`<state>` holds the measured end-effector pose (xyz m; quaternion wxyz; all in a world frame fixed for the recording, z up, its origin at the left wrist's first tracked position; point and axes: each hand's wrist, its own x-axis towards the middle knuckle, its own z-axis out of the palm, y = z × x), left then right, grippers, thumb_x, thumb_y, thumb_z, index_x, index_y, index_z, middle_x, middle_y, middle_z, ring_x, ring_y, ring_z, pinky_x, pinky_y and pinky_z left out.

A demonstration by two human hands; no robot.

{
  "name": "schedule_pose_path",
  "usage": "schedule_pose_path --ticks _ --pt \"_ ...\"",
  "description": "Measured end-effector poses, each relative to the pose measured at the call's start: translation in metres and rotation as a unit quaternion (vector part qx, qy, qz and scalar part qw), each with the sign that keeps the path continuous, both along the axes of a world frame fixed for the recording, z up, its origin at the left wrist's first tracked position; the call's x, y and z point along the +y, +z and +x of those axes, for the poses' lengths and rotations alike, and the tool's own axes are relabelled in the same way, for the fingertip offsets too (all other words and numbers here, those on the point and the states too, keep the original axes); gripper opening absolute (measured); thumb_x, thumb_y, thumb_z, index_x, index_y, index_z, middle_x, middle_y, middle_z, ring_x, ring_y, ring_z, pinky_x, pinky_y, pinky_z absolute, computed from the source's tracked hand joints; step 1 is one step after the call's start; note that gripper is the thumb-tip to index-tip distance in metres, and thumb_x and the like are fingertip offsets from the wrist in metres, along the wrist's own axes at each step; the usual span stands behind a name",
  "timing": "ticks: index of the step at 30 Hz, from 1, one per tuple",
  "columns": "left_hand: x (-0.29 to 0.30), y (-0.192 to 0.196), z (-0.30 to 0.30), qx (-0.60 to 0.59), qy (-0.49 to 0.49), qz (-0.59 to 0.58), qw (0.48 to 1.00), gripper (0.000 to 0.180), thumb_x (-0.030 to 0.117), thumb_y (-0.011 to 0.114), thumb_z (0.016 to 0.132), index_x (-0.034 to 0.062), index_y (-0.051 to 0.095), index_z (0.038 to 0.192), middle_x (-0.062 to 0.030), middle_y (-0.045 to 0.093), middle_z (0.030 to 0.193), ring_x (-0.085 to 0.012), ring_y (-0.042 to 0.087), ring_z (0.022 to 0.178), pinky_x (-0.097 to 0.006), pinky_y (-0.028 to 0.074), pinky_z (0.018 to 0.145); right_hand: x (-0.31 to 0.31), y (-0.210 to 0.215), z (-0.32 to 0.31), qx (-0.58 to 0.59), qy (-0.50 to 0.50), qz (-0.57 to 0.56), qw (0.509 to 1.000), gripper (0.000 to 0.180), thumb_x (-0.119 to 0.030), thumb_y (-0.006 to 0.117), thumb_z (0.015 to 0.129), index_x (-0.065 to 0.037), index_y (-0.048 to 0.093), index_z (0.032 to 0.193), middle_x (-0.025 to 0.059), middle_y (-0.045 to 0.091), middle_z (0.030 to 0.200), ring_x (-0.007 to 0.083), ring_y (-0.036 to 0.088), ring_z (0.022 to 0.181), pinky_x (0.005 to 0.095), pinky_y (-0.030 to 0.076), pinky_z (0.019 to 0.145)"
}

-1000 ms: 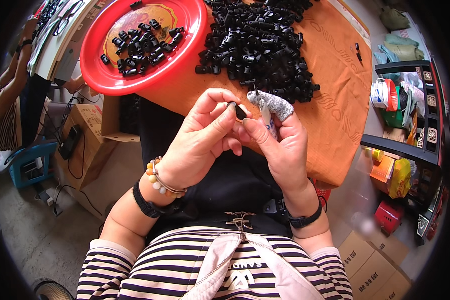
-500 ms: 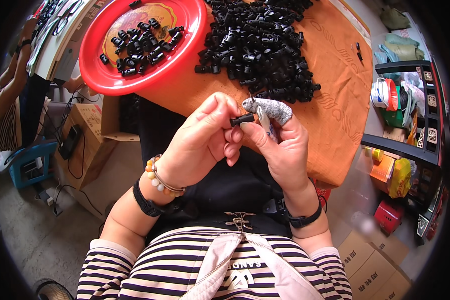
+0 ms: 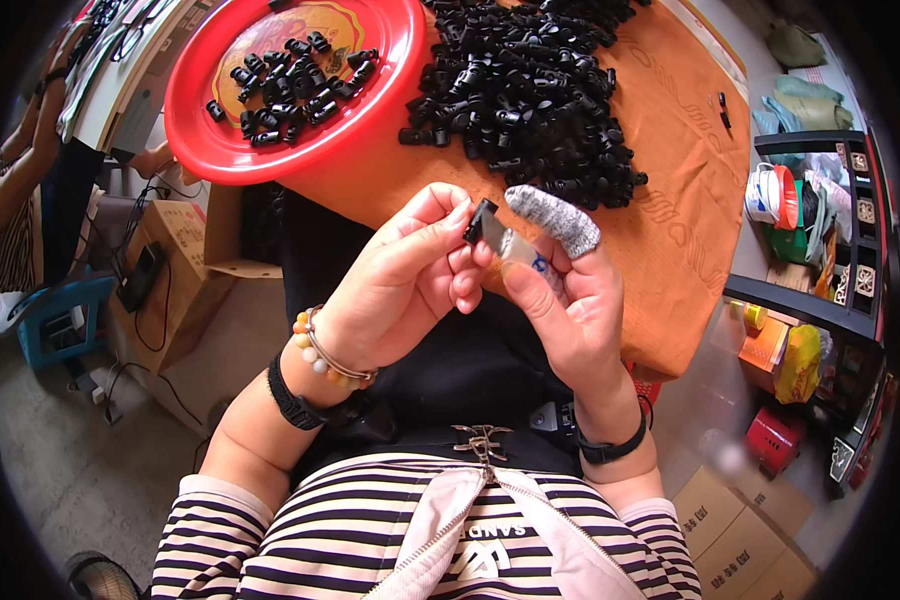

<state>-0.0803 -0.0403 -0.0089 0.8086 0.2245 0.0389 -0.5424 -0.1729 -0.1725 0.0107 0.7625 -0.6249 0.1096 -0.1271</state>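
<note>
One short black plastic cylinder [image 3: 481, 222] sits pinched in the left hand [image 3: 410, 262], below and right of one round red plastic tray [image 3: 395, 95]. The right hand [image 3: 575, 310], clamped on one flat metal blade [image 3: 495, 238], has swung it to the cylinder; they apparently meet. Uncountable black pieces [image 3: 530, 110] heap right of the tray.

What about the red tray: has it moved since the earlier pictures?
No: the tray keeps its place against the orange cloth; both slide slightly rightward together in the picture.

Gry flr [image 3: 145, 490] w/ blue stool [image 3: 38, 335] L, blk shelving [image 3: 810, 305] R.
</note>
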Motion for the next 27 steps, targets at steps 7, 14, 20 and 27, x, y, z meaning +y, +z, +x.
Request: schedule_pose_path --ticks 7,14,20,27 --pt "-0.0002 -0.005 -0.0027 -0.052 0.024 -0.006 0.998 0.014 0.019 0.048 0.092 0.0116 0.042 0.102 0.0008 0.053 0.079 -0.0056 0.05 0.063 -0.021 0.043 0.057 0.0007 -0.0014 -0.0037 0.042 0.013 -0.043 0.998 0.039 -0.002 0.059 0.084 0.003 0.046 0.12 0.0042 0.061 0.086 0.0028 0.053 0.077 0.016 0.044 0.066" --pt "0.0001 -0.0075 -0.0024 -0.027 0.029 -0.029 0.999 0.01 0.014 0.048 0.092 0.0101 0.045 0.1 -0.001 0.054 0.078 -0.0093 0.053 0.064 -0.023 0.046 0.059 0.0028 0.0004 -0.0018 0.037 -0.002 -0.057 0.998 0.038 -0.002 0.059 0.084 0.003 0.046 0.12 0.0062 0.061 0.089 0.005 0.056 0.079 0.0182 0.046 0.069" --pt "0.0008 -0.0059 -0.0029 -0.038 0.034 -0.021 0.998 0.009 0.014 0.048 0.092 0.0103 0.045 0.1 -0.0003 0.052 0.077 -0.0099 0.052 0.064 -0.024 0.044 0.06 -0.0003 0.0031 -0.0021 0.041 0.018 -0.087 0.995 0.038 -0.003 0.059 0.084 0.004 0.047 0.12 0.0066 0.062 0.089 0.005 0.056 0.079 0.0182 0.046 0.068" --pt "-0.0013 -0.0054 -0.0032 -0.044 0.036 -0.013 0.998 0.007 0.014 0.047 0.092 0.0106 0.045 0.099 0.0004 0.051 0.077 -0.0086 0.048 0.062 -0.024 0.042 0.059 -0.004 0.0004 -0.0024 0.045 0.014 -0.109 0.993 0.037 -0.004 0.061 0.083 0.002 0.05 0.118 0.0045 0.062 0.088 0.0037 0.055 0.076 0.0178 0.046 0.066"
